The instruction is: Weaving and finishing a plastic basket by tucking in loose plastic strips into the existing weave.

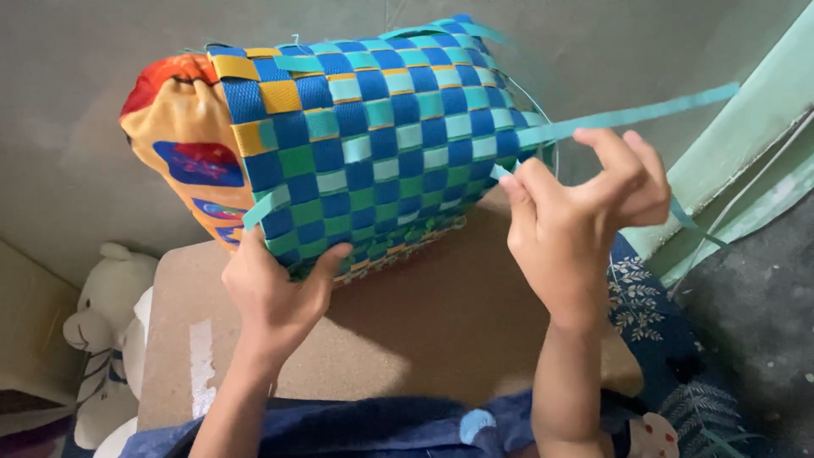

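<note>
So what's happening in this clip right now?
A person is working on a half-woven basket of blue, green and yellow plastic strips, which is stretched over a printed orange cushion above a brown board. The left hand steadies the basket's lower edge. The right hand pinches a loose turquoise strip at the weave's side.

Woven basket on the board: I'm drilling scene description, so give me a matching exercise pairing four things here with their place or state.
Things:
1. left hand
2. right hand
3. stuffed toy
4. patterned cushion

Places or states:
A. stuffed inside the woven basket, bulging out at its open end
B. pinching a loose teal strip
C. beside the brown board, at far left
D. grip on the basket's lower edge

Pairs: 1-D, 2-B, 3-C, 4-A
</note>
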